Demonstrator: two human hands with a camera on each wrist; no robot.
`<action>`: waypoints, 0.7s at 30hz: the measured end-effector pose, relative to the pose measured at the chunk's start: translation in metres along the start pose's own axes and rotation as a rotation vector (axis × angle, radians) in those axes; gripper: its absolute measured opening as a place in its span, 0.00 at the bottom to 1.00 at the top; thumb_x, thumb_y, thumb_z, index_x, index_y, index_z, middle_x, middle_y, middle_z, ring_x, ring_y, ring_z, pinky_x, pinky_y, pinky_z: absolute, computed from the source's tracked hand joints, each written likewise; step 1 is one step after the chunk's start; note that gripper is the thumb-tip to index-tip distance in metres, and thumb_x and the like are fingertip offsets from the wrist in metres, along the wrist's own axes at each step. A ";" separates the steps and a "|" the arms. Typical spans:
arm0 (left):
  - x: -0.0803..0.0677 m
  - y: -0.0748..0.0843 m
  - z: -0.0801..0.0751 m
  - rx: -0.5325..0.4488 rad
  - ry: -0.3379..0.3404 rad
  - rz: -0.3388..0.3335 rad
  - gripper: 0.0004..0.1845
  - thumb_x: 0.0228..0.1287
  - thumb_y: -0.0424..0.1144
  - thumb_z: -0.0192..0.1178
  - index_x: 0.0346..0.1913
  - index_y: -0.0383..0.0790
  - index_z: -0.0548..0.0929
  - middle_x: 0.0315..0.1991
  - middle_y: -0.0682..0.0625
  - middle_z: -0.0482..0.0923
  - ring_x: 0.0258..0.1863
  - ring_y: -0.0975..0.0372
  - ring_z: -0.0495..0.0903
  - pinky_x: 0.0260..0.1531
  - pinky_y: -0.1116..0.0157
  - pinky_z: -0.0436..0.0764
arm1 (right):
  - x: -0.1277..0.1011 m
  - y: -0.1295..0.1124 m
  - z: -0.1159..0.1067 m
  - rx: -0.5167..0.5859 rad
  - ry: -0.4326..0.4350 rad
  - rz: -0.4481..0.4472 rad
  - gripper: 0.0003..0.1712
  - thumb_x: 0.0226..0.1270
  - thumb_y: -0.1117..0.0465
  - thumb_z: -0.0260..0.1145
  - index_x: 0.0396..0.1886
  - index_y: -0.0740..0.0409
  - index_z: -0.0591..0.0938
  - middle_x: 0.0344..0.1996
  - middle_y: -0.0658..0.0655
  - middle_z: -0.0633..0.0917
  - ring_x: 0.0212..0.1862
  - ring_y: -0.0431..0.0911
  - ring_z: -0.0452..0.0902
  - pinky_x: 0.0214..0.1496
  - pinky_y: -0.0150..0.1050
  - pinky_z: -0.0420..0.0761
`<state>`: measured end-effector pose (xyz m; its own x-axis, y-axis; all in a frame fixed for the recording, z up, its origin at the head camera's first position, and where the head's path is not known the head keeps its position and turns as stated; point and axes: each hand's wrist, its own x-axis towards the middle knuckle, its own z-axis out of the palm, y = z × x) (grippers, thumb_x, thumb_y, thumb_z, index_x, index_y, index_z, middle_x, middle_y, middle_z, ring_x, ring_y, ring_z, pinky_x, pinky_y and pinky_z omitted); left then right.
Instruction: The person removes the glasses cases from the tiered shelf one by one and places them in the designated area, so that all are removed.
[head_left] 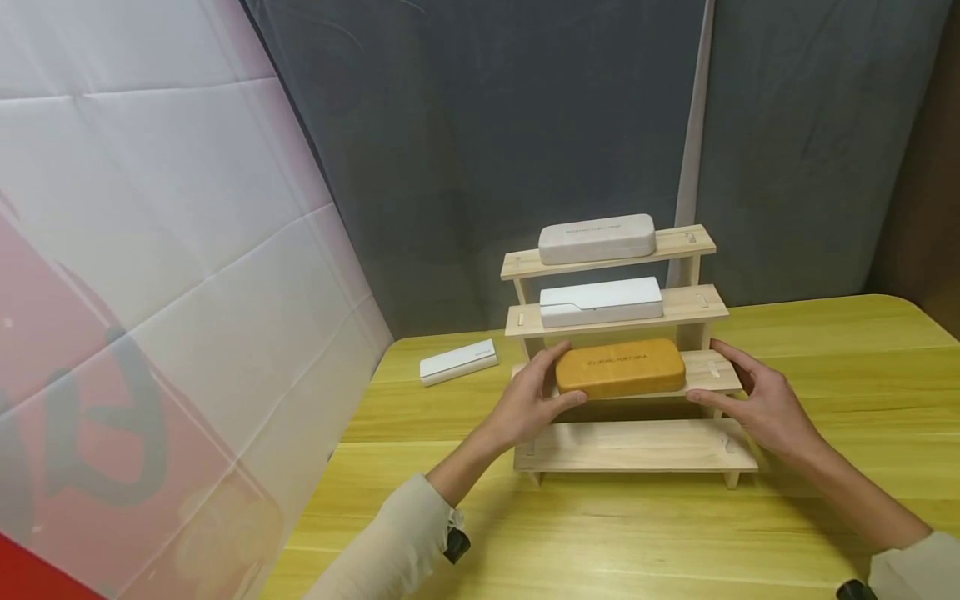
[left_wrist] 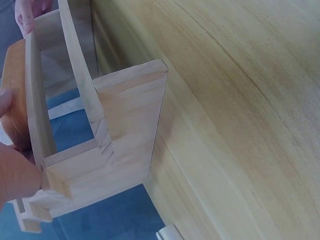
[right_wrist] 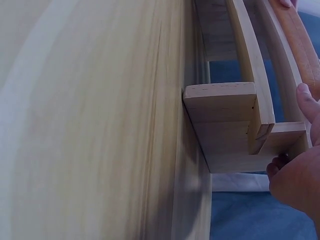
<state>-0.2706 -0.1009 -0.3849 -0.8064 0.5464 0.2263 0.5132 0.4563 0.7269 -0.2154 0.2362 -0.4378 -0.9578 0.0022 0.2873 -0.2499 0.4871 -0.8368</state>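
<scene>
An orange-brown glasses case (head_left: 622,368) with small print on its lid lies lengthwise on the second-lowest step of a four-step wooden display stand (head_left: 645,446). My left hand (head_left: 531,400) grips the case's left end, thumb along the front and fingers behind. In the left wrist view, the left thumb (left_wrist: 4,102) presses on the case (left_wrist: 17,92). Around the right end of that same step curls my right hand (head_left: 768,408), its thumb at the front edge close beside the case. The right wrist view has its fingers (right_wrist: 278,164) bent at the stand's side.
A pale grey case (head_left: 597,239) sits on the top step, and a white case (head_left: 602,302) on the step beneath. A slim white box (head_left: 459,362) lies on the yellow wood-grain table (head_left: 420,425) left of the stand. Grey curtain (head_left: 487,150) hangs behind; a white panel (head_left: 187,208) stands left.
</scene>
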 end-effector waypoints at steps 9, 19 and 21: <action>0.000 0.001 -0.001 -0.056 -0.017 -0.019 0.45 0.72 0.39 0.72 0.84 0.38 0.58 0.80 0.44 0.65 0.76 0.56 0.67 0.77 0.59 0.65 | 0.000 0.000 0.001 -0.005 0.004 -0.006 0.54 0.67 0.54 0.80 0.85 0.60 0.61 0.78 0.74 0.64 0.75 0.71 0.62 0.48 0.11 0.63; 0.001 0.000 0.000 -0.088 0.014 -0.007 0.44 0.69 0.36 0.74 0.82 0.35 0.62 0.73 0.41 0.73 0.67 0.55 0.77 0.73 0.60 0.71 | 0.000 -0.005 -0.002 -0.020 -0.008 0.008 0.54 0.68 0.50 0.79 0.85 0.62 0.61 0.77 0.76 0.65 0.74 0.73 0.65 0.48 0.10 0.65; 0.001 -0.001 0.001 -0.080 0.027 -0.006 0.44 0.67 0.36 0.75 0.81 0.35 0.64 0.72 0.41 0.74 0.66 0.56 0.78 0.72 0.61 0.72 | 0.000 -0.005 -0.003 -0.023 -0.012 0.010 0.55 0.68 0.49 0.79 0.84 0.62 0.61 0.77 0.76 0.65 0.74 0.73 0.64 0.48 0.11 0.65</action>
<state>-0.2713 -0.1003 -0.3854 -0.8174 0.5244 0.2386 0.4842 0.4009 0.7777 -0.2137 0.2360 -0.4320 -0.9619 -0.0033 0.2734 -0.2373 0.5072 -0.8286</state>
